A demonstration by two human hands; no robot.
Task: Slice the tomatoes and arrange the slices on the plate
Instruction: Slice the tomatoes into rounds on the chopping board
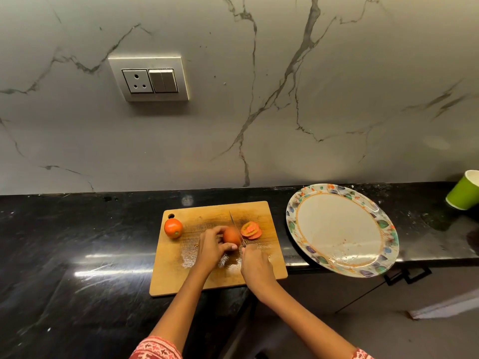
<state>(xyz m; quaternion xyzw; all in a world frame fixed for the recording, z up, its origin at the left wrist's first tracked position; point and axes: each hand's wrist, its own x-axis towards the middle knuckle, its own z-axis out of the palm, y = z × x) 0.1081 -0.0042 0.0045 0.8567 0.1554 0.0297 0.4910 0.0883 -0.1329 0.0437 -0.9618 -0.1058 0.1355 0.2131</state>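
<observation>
Head view shows us, mid cutting board [207,281], our left hand [212,246] curled round the tomato [231,235] while our right hand [255,263] grips the knife [237,229], blade running front-to-back against the tomato's plate-side face, beside cut slices [251,230].

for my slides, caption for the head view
Left hand steadies a tomato on the cutting board while the right hand slices with a knife.

- The cutting board [217,278] lies on the desk [77,242], plate [383,224] just to its right (overhanging the desk's front edge).
- On the board: whole tomato [173,228] at the far left, cut tomato [231,235] in the middle, slices [251,230] right of it.
- Cup [464,194] sits far right, behind the plate.
</observation>
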